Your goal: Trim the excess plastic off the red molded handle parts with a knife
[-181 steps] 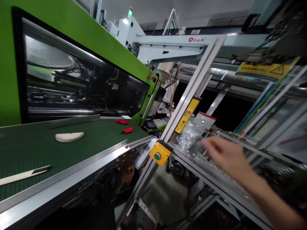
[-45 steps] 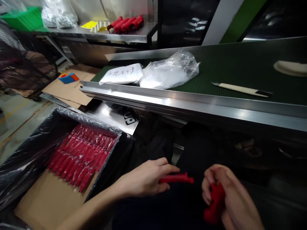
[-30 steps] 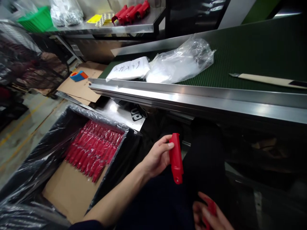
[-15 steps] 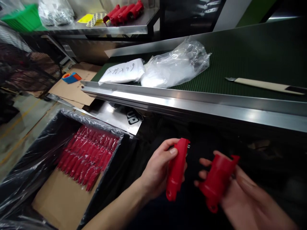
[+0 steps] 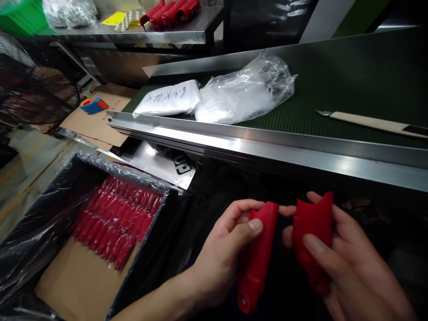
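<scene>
The left hand [image 5: 220,249] curls its fingers behind a red moulded plastic part [image 5: 258,254], with the thumb pressed on its face. The right hand [image 5: 351,263] clasps a second red plastic part [image 5: 312,232] the same way. Both parts stand tilted and side by side, just apart, with a fingertip of the left hand reaching almost to the right part; held like this, both faces seem turned up for viewing together. Just left of the hands, an open cardboard box [image 5: 76,281] lined with black plastic film [image 5: 40,214] holds neat overlapping rows of similar red parts [image 5: 117,223], packed toward its far end. Beyond a steel rail [image 5: 267,149], a green belt conveyor [image 5: 361,84] carries a clear plastic bag [image 5: 240,91], a handwritten white packet [image 5: 167,100] and a cream-handled utility knife [image 5: 371,121]. Further red parts [image 5: 170,11] lie on a steel worktop [image 5: 133,38].
</scene>
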